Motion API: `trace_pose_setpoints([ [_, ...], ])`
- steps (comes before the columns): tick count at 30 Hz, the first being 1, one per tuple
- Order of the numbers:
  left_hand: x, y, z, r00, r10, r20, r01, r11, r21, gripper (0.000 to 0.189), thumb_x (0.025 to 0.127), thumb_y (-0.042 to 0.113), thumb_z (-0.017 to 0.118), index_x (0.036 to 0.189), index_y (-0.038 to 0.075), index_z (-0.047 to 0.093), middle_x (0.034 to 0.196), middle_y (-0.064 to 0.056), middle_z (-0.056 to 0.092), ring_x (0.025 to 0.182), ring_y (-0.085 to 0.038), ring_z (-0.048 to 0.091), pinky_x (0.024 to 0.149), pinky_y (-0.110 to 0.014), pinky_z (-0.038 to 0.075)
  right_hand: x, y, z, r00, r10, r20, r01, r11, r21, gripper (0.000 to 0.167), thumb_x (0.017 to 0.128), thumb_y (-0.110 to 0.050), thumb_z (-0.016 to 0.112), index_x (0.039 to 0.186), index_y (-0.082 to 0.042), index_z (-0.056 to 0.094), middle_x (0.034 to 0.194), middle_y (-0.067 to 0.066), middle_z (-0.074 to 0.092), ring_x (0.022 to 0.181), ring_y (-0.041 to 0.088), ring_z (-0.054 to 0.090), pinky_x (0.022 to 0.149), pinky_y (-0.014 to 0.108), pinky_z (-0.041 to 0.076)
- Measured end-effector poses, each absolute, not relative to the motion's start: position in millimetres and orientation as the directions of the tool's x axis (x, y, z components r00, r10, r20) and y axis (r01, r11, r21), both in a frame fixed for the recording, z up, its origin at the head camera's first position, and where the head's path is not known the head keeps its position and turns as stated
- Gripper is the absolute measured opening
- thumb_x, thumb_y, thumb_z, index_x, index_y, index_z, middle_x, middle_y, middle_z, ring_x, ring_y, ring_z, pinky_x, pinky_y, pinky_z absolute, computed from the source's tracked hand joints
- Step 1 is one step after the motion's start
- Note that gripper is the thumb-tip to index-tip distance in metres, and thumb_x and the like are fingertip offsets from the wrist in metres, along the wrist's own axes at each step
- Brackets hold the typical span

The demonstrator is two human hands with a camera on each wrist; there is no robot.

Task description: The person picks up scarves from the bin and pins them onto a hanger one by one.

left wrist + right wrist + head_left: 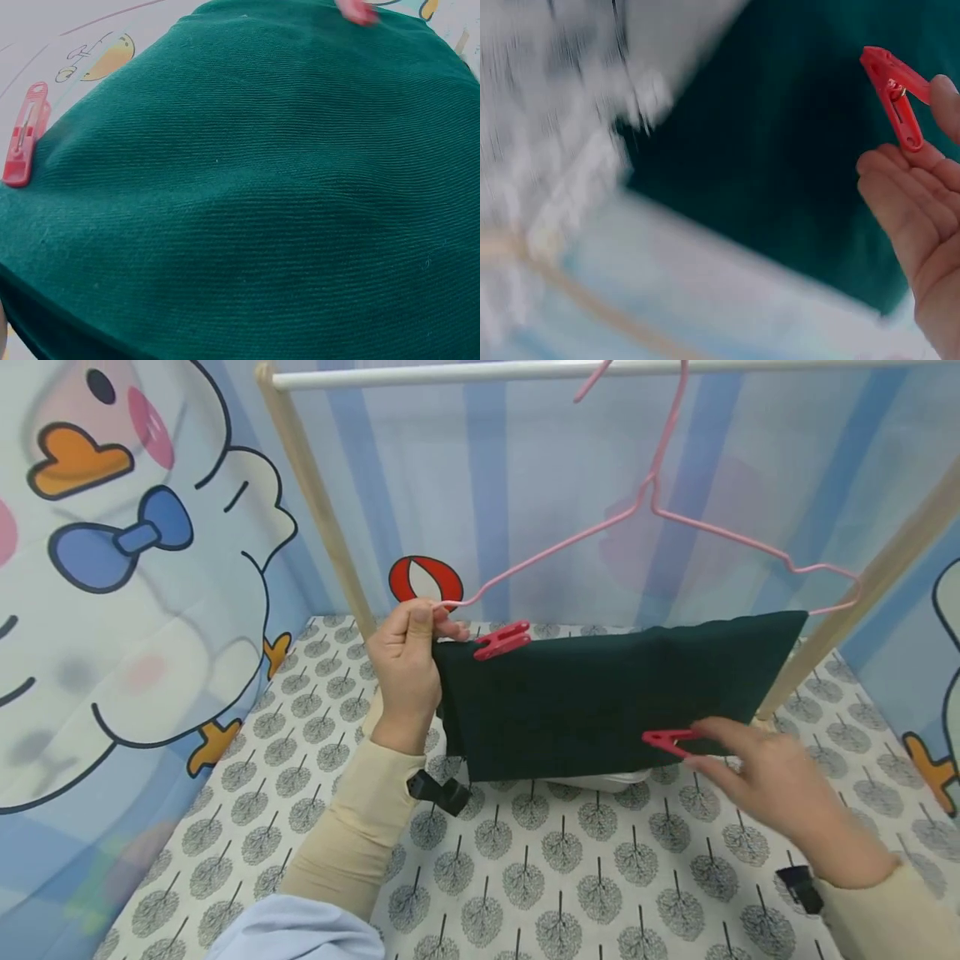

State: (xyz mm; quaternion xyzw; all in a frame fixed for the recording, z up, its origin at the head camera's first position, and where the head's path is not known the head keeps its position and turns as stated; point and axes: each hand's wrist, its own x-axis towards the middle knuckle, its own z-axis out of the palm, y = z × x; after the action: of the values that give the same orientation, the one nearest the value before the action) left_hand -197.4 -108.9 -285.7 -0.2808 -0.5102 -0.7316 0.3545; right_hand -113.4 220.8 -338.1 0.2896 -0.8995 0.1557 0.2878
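Observation:
A dark green cloth (600,702) hangs folded over the lower part of a pink hanger (570,539). At the hanger's left end, my left hand (408,664) grips the wire beside the cloth's upper corner. Close to those fingers, a red clothespin (502,640) is clipped on the cloth's top edge; the left wrist view shows this clothespin (27,135) too. My right hand (765,768) pinches a second red clothespin (896,97) by its handles, in front of the cloth's lower right part. Green fabric (247,187) fills most of the left wrist view.
A white rail (450,374) on wooden posts (318,502) carries the hanger. Behind the cloth, partly hidden, a white object (600,781) lies on the tree-patterned tabletop (525,885). A cartoon-printed backdrop (187,635) surrounds the table.

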Motion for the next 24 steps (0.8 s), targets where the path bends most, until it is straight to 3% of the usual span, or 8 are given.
trace_pose_setpoints([
  [3, -196, -112, -286, -0.586, -0.235, 0.775, 0.809, -0.216, 0.546, 0.032, 0.091, 0.025, 0.055, 0.080, -0.003, 0.063, 0.068, 0.005, 0.065, 0.059, -0.009, 0.065, 0.067, -0.032, 0.058, -115, 246, -310, -0.644, -0.401, 0.651, -0.553, 0.832, -0.034, 0.068, 0.090, -0.060, 0.037, 0.102, 0.003, 0.063, 0.083, 0.021, 0.067, 0.043, 0.016, 0.049, 0.039, 0.029, 0.041],
  [5, -196, -113, -286, -0.585, -0.232, 0.777, 0.810, -0.213, 0.546, 0.029, 0.091, 0.025, 0.055, 0.079, 0.000, 0.063, 0.067, 0.005, 0.065, 0.059, -0.009, 0.065, 0.067, -0.032, 0.058, -116, 260, -291, -0.652, -0.377, 0.658, -0.510, 0.860, -0.012, 0.070, 0.091, -0.057, 0.034, 0.103, 0.006, 0.061, 0.083, 0.025, 0.066, 0.044, 0.023, 0.051, 0.040, 0.031, 0.041],
  [8, -196, -114, -285, -0.581, -0.221, 0.784, 0.813, -0.201, 0.546, 0.020, 0.092, 0.026, 0.054, 0.081, 0.013, 0.065, 0.068, 0.006, 0.065, 0.059, -0.008, 0.064, 0.067, -0.031, 0.058, -118, 279, -270, -0.684, -0.326, 0.653, -0.454, 0.890, -0.032, 0.045, 0.096, -0.032, 0.046, 0.103, 0.011, 0.058, 0.087, 0.032, 0.062, 0.059, 0.040, 0.058, 0.056, 0.044, 0.051],
  [12, -196, -114, -284, -0.574, -0.209, 0.791, 0.817, -0.202, 0.540, 0.018, 0.092, 0.025, 0.053, 0.081, 0.016, 0.065, 0.068, 0.006, 0.065, 0.060, -0.008, 0.064, 0.067, -0.031, 0.057, -123, 297, -257, -0.713, -0.254, 0.653, -0.406, 0.910, -0.089, 0.020, 0.092, 0.000, 0.052, 0.103, 0.017, 0.053, 0.092, 0.038, 0.055, 0.083, 0.052, 0.054, 0.073, 0.058, 0.045],
  [15, -197, -114, -284, -0.576, -0.209, 0.791, 0.816, -0.205, 0.540, 0.018, 0.092, 0.024, 0.053, 0.081, 0.015, 0.065, 0.068, 0.006, 0.065, 0.060, -0.008, 0.065, 0.067, -0.031, 0.057, -127, 307, -251, -0.703, -0.251, 0.665, -0.377, 0.925, -0.049, 0.015, 0.091, 0.004, 0.051, 0.100, 0.015, 0.053, 0.087, 0.034, 0.056, 0.072, 0.044, 0.054, 0.070, 0.030, 0.046],
  [19, -198, -113, -282, -0.579, -0.209, 0.789, 0.814, -0.209, 0.542, 0.035, 0.092, 0.025, 0.054, 0.077, -0.006, 0.061, 0.068, 0.006, 0.065, 0.060, -0.009, 0.065, 0.067, -0.031, 0.058, -132, 313, -243, -0.680, -0.296, 0.671, -0.374, 0.927, 0.030, 0.008, 0.088, 0.010, 0.053, 0.095, 0.012, 0.055, 0.077, 0.029, 0.058, 0.055, 0.036, 0.051, 0.052, 0.016, 0.027],
  [22, -197, -112, -281, -0.578, -0.203, 0.791, 0.815, -0.205, 0.542, 0.049, 0.092, 0.025, 0.054, 0.080, -0.023, 0.052, 0.068, 0.007, 0.065, 0.060, -0.008, 0.064, 0.067, -0.032, 0.058, -134, 310, -239, -0.666, -0.324, 0.672, -0.391, 0.919, 0.057, 0.009, 0.084, 0.016, 0.054, 0.092, 0.012, 0.054, 0.075, 0.029, 0.058, 0.059, 0.041, 0.053, 0.056, 0.025, 0.039],
  [24, -197, -111, -280, -0.577, -0.202, 0.791, 0.815, -0.203, 0.542, 0.046, 0.092, 0.026, 0.054, 0.079, -0.019, 0.055, 0.068, 0.007, 0.065, 0.060, -0.008, 0.065, 0.067, -0.031, 0.058, -135, 306, -237, -0.659, -0.336, 0.673, -0.395, 0.916, 0.070, 0.015, 0.080, 0.021, 0.055, 0.091, 0.012, 0.054, 0.076, 0.030, 0.058, 0.064, 0.045, 0.055, 0.057, 0.039, 0.044],
])
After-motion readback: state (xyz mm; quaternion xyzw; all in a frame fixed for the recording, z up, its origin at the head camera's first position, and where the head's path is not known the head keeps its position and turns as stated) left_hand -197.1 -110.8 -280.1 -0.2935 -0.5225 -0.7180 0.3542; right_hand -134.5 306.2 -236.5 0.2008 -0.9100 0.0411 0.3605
